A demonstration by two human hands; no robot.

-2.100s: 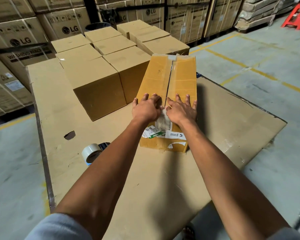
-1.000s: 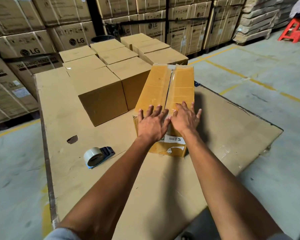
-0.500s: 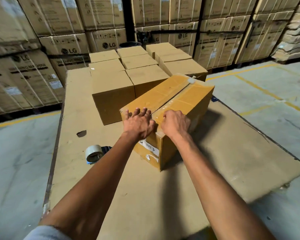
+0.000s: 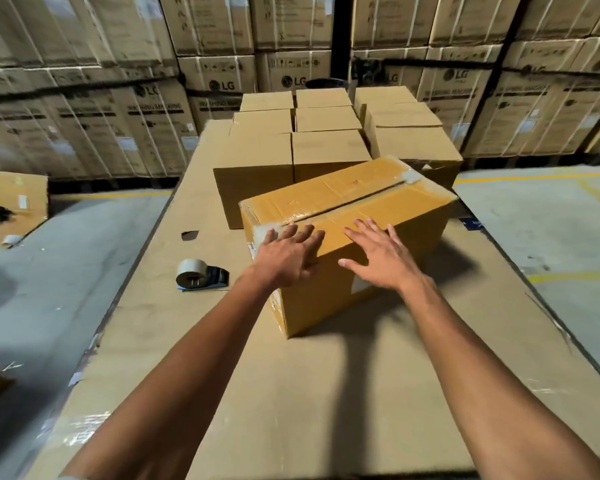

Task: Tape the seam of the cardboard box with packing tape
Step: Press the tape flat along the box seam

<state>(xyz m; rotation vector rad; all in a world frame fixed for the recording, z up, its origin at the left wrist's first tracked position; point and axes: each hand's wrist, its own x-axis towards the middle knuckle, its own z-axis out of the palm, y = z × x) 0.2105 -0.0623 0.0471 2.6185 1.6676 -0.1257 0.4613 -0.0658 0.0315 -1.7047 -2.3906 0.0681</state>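
Two hands, left hand [image 4: 289, 258] and right hand [image 4: 378, 258], spread flat on one box [image 4: 354, 199]; one tape dispenser [image 4: 201, 274] beside.

Dim warehouse light, soft shadows, motion-blurred, bowed edges.

Two hands [image 4: 329, 259], one taped box [image 4: 347, 216], one tape dispenser [image 4: 201, 275].

A single head-worn camera looks forward and down, close over the cardboard-covered table [image 4: 291, 393] (wide-angle, no second view).
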